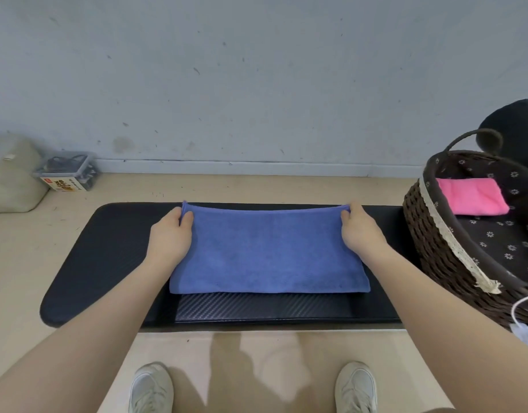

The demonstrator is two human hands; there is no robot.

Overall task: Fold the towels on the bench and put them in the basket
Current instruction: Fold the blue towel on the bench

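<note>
Each hand's grip, left hand (171, 234) and right hand (359, 229), pinches a far corner of the blue towel (268, 251) lying folded on the black bench (107, 257), beside the basket (435, 242).

Left hand (170, 234) and right hand (361, 231) pinch the far corners of a blue terry towel (268, 251) on the black padded bench (107, 248).

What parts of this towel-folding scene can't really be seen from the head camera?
- Basket: its right side is cut off by the picture's edge.
- Pink towel: only its top shows; anything beneath is hidden.
- Blue towel: its layers can't be counted from above; the far corners are covered by the left hand and right hand.
- Box on the floor: contents and label too small and blurred.
- Dark shape behind the basket: cut off, unidentifiable.
</note>
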